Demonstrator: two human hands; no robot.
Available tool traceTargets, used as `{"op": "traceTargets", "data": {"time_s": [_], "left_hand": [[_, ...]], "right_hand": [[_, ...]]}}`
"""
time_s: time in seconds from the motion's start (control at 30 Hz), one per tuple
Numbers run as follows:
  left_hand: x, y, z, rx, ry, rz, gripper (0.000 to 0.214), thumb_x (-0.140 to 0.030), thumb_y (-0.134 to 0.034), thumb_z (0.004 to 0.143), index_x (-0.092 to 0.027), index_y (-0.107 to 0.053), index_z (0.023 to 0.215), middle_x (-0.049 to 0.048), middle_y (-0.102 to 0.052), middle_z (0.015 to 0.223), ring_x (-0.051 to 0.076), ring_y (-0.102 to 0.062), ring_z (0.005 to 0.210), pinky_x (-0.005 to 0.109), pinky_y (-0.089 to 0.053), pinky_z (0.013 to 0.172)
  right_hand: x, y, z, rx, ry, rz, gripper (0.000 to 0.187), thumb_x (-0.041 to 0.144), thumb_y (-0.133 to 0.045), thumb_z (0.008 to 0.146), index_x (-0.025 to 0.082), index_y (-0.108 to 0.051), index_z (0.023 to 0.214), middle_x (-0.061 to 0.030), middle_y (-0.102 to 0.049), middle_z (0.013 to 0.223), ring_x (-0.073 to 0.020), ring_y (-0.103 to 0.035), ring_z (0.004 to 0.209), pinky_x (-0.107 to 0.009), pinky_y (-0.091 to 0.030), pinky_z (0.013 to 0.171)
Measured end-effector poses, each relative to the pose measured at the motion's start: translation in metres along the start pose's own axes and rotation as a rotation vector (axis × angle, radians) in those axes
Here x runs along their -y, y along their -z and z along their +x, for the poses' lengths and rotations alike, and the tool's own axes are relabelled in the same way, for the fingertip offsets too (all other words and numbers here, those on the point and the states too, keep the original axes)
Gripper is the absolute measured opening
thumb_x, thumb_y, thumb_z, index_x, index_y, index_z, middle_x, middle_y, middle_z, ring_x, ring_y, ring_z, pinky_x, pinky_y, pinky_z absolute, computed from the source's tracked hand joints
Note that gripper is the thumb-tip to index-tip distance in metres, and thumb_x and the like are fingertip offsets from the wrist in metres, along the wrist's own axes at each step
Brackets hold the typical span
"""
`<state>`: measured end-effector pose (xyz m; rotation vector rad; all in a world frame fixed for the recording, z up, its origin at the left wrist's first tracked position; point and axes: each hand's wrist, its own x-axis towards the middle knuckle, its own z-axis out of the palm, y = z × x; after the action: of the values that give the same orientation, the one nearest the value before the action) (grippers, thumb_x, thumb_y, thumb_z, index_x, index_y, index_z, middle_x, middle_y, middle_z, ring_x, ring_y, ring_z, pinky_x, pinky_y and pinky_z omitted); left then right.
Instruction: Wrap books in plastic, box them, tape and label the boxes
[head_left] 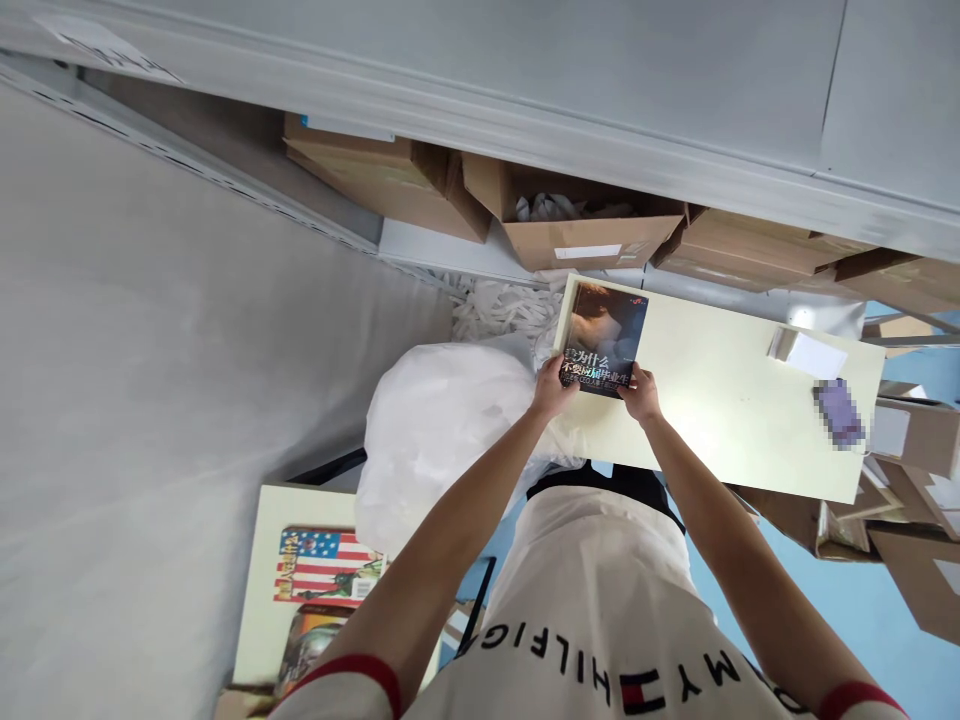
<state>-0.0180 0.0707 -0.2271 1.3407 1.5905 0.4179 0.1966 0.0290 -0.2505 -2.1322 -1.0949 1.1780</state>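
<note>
**Book held in both hands at the surface's corner**

Book (602,340), dark-covered with pale lettering, lies flat on the cream surface (720,400) at its far-left corner as seen from the head camera. Its long axis runs away from the person, tilted slightly to the right; the lettered end is nearest the hands, the pictured end points toward the shelf.

Left hand (553,388) grips the near left corner of the book, thumb on the cover. Right hand (639,393) grips the near right corner the same way. Both hands are closed on the book, not released.

Book's left edge sits just beside the surface's left edge, and its far end is close to the surface's far edge. To the right, the surface is open as far as a white card (808,355) and a blurred purple item (840,412), both well apart from the book.

A white bag (442,430) bulges just left of the surface, near the left hand. Cardboard boxes (577,225) line the shelf beyond. Lower left, another cream panel carries a flag book (324,565).
</note>
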Motion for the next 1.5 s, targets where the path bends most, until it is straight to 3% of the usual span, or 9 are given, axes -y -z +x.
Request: {"op": "traceTargets", "data": {"time_s": [0.27,0.63,0.77,0.87,1.03,1.23,1.37,1.5], "left_hand": [[0.002,-0.001,0.001,0.015,0.040,-0.007,0.064,-0.019,-0.063,0.074,-0.010,-0.053,0.137,0.0172,-0.055,0.138,0.029,-0.051,0.132,0.038,-0.036,0.117],[-0.001,-0.007,0.002,-0.015,0.043,0.004,0.061,-0.018,-0.064,0.075,-0.013,-0.056,0.135,0.0159,-0.055,0.141,0.030,-0.049,0.136,0.040,-0.033,0.119],[-0.014,-0.007,-0.001,-0.017,0.077,0.029,0.059,-0.026,-0.070,0.074,-0.016,-0.059,0.131,0.0146,-0.060,0.137,0.033,-0.049,0.135,0.044,-0.034,0.117],[-0.034,-0.010,-0.007,-0.013,0.027,0.057,0.057,-0.032,-0.072,0.074,-0.018,-0.060,0.128,0.0145,-0.061,0.137,0.033,-0.049,0.136,0.044,-0.033,0.117],[-0.095,-0.023,-0.014,0.154,-0.097,0.073,0.051,-0.040,-0.074,0.074,-0.020,-0.065,0.120,0.0139,-0.066,0.131,0.033,-0.056,0.129,0.042,-0.042,0.110],[-0.204,-0.032,-0.012,0.409,-0.319,0.043,0.057,-0.045,-0.077,0.072,-0.021,-0.065,0.122,0.0148,-0.063,0.136,0.033,-0.065,0.118,0.038,-0.053,0.094],[-0.298,-0.037,0.000,0.332,-0.457,-0.038,0.052,-0.040,-0.076,0.077,-0.017,-0.064,0.123,0.0150,-0.066,0.131,0.027,-0.066,0.114,0.038,-0.052,0.096],[-0.390,-0.054,0.015,0.117,-0.591,-0.139,0.048,-0.037,-0.073,0.082,-0.015,-0.063,0.124,0.0140,-0.062,0.135,0.026,-0.063,0.116,0.041,-0.047,0.105]], "right_hand": [[0.006,0.003,0.001,0.026,0.011,-0.086,0.068,0.015,-0.063,0.064,0.018,-0.056,0.132,-0.0133,-0.057,0.116,-0.0244,-0.065,0.088,-0.045,-0.058,0.088],[0.009,0.008,0.005,0.043,-0.019,-0.035,0.069,0.021,-0.067,0.063,0.016,-0.058,0.131,-0.0135,-0.056,0.120,-0.0230,-0.064,0.090,-0.042,-0.057,0.087],[0.010,0.030,-0.005,-0.003,0.022,0.104,0.065,0.039,-0.067,0.070,0.022,-0.057,0.132,-0.0118,-0.058,0.119,-0.0217,-0.062,0.092,-0.040,-0.057,0.079],[0.011,0.066,-0.018,-0.029,0.063,0.194,0.062,0.051,-0.064,0.072,0.022,-0.061,0.127,-0.0109,-0.062,0.114,-0.0196,-0.062,0.085,-0.038,-0.056,0.072],[0.015,0.154,-0.033,-0.074,0.132,0.309,0.051,0.054,-0.069,0.071,0.021,-0.067,0.110,-0.0056,-0.068,0.093,-0.0167,-0.061,0.071,-0.038,-0.053,0.069],[0.039,0.292,-0.014,-0.281,0.353,0.408,0.041,0.055,-0.073,0.071,0.019,-0.070,0.091,-0.0026,-0.066,0.074,-0.0155,-0.059,0.065,-0.035,-0.052,0.067],[0.079,0.373,0.025,-0.473,0.529,0.386,0.045,0.056,-0.071,0.075,0.018,-0.068,0.100,-0.0023,-0.065,0.080,-0.0149,-0.060,0.068,-0.033,-0.054,0.067],[0.128,0.416,0.078,-0.555,0.645,0.284,0.059,0.059,-0.069,0.077,0.020,-0.061,0.121,-0.0052,-0.064,0.101,-0.0164,-0.062,0.078,-0.034,-0.057,0.067]]}}
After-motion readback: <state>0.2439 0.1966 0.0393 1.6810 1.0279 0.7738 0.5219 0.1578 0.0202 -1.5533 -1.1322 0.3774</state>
